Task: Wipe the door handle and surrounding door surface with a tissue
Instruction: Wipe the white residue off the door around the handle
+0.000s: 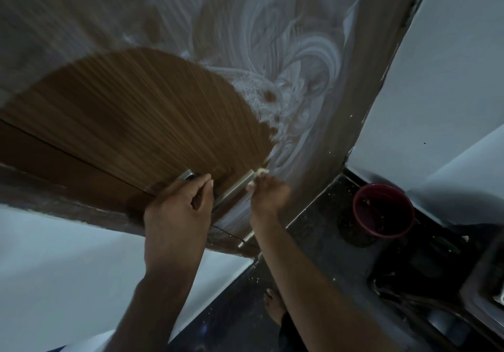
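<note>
A brown wooden door (pixel 141 122) fills the upper view, with a clean fan-shaped patch at centre and white smeared swirls (pixel 294 73) to its right. A silver metal door handle (pixel 234 189) runs along the door's lower part. My left hand (pixel 177 210) is closed around the handle's left end. My right hand (pixel 268 196) is a little blurred and pinches a small white tissue (pixel 260 173) against the handle's right end and the door beside it. Most of the tissue is hidden in the fingers.
A dark red bucket (pixel 383 210) stands on the dark speckled floor (pixel 321 215) to the right. White walls (pixel 450 65) flank the door frame. A bare foot (pixel 274 306) shows on the floor below. Dark objects and a basin edge (pixel 485 283) lie at lower right.
</note>
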The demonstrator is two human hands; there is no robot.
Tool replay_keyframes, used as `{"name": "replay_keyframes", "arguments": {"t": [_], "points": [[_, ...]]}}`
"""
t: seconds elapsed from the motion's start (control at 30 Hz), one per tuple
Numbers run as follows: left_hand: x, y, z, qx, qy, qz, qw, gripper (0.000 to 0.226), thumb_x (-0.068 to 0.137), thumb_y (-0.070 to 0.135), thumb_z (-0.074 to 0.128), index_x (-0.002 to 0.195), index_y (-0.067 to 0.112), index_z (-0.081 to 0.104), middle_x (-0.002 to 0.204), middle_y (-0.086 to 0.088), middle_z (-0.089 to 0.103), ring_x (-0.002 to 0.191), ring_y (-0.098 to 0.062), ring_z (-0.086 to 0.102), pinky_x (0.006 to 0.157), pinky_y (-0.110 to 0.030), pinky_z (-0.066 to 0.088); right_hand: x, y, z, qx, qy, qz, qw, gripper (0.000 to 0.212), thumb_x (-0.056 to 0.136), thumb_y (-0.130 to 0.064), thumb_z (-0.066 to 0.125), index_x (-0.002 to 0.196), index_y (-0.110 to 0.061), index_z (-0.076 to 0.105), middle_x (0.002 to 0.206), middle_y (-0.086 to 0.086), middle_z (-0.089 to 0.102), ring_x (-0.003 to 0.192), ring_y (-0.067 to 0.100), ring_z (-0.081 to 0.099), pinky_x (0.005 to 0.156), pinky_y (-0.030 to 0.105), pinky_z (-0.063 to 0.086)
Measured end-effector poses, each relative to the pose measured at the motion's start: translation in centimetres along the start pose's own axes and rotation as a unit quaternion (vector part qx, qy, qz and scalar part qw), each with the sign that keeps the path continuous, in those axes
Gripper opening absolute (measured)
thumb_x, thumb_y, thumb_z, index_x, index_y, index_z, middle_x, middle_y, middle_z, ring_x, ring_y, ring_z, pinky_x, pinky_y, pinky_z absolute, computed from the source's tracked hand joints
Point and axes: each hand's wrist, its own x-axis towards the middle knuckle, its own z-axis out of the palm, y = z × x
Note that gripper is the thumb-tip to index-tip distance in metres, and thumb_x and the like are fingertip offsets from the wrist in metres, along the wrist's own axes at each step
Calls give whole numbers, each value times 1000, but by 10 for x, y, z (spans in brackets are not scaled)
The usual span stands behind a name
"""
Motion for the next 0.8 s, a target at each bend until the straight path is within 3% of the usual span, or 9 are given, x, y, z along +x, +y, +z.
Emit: {"name": "replay_keyframes", "arguments": {"t": [0.07,0.17,0.23,0.3,0.37,0.47,0.6,0.67,0.8], "points": [[2,2,-1,-1,9,-1,1000,16,90,10,75,104,4,81,88,-8,80,69,-18,74,70,-11,45,5,-29,15,-13,9,-96,995,18,97,2,51,85,-4,64,76,3,67,62,11,68,52,17,55],[7,2,-1,0,21,9,1000,17,93,12,73,106,5,80,94,-9,80,78,-22,76,76,-26,56,1,-43,29,-136,24,-219,966,10,90,-1,67,98,-6,70,90,-2,71,81,10,72,68,22,60],[9,2,1,-1,30,3,1000,17,94,15,72,107,7,80,95,-8,80,78,-24,76,76,-32,60,-2,-35,22,-109,9,-185,977,10,91,2,64,100,-1,68,92,1,70,79,11,71,64,21,59],[11,2,2,-4,43,-3,999,17,95,16,71,106,8,80,94,-8,80,78,-25,76,75,-39,63,-6,-25,11,-29,-32,-95,995,10,91,10,57,95,6,65,90,6,67,72,12,68,58,20,54],[12,2,1,-8,49,-7,999,20,95,20,68,105,8,81,94,-8,80,79,-26,77,74,-43,63,-10,-22,4,-30,-44,-53,997,17,90,12,55,84,-1,64,90,10,64,72,14,64,55,20,51],[15,1,-1,2,51,-6,999,19,96,19,69,105,8,81,95,-8,80,78,-26,76,73,-42,63,-14,-33,16,-131,-32,-168,977,11,91,4,62,92,-5,67,88,2,68,72,12,68,60,19,57],[20,0,-3,10,52,-17,998,22,97,23,67,108,11,80,99,-6,80,82,-25,76,77,-41,62,-16,-56,35,-214,-17,-335,917,19,86,-10,74,86,-28,69,92,-3,71,83,13,72,72,28,61],[22,2,-3,8,48,-24,999,21,97,24,67,108,11,80,100,-5,80,83,-23,76,78,-39,62,-14,-54,30,-225,-33,-323,919,19,85,-10,75,85,-28,69,94,1,72,83,17,72,70,31,62],[26,5,-1,5,40,-35,999,20,97,24,68,108,12,80,101,-5,80,84,-23,77,79,-39,61,-5,-50,12,-220,-48,-184,957,11,84,1,72,92,-7,69,99,9,73,79,17,73,66,26,61]]}}
